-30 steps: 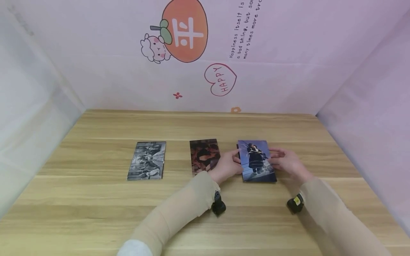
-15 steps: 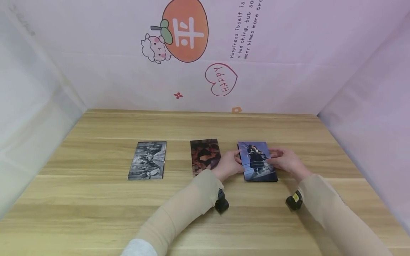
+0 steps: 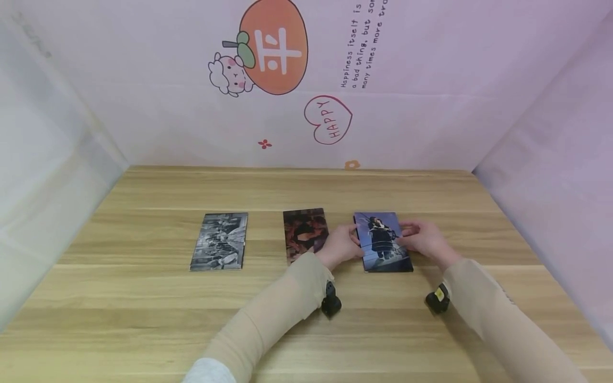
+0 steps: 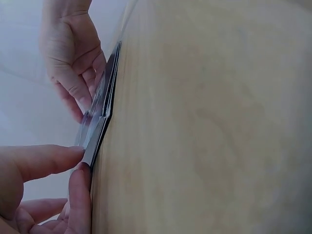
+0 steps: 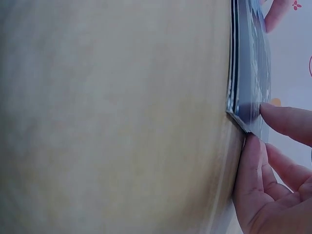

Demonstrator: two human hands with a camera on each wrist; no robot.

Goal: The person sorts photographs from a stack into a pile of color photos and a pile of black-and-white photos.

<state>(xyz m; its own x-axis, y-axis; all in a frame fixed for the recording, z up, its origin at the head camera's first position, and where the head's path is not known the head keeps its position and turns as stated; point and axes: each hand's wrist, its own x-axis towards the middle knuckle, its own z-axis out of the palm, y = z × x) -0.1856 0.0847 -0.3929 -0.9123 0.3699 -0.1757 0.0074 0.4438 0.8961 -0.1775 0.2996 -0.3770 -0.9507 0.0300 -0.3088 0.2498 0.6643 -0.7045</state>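
A small stack of photo cards (image 3: 382,239) lies on the wooden table, a blue picture of a dark-coated figure on top. Several thin layers show at its near edge in the wrist views. My left hand (image 3: 341,247) pinches its left edge, one digit on the top face and a fingertip at the side. Opposite, my right hand (image 3: 426,240) pinches the right edge in the same way, with its thumb (image 5: 287,122) on the top face. Just left of my left hand lies a dark reddish photo card (image 3: 305,230), partly covered by that hand.
A black-and-white photo card (image 3: 219,242) lies farther left on the wooden table (image 3: 143,308). White printed cloth (image 3: 407,127) rises behind the table and along both sides. Black cameras (image 3: 330,300) sit at the wrists.
The top blue card has shifted slightly toward me, lining up more closely with the dark layer beneath. Both hands stay at the stack's sides, with small shifts of the wrists.
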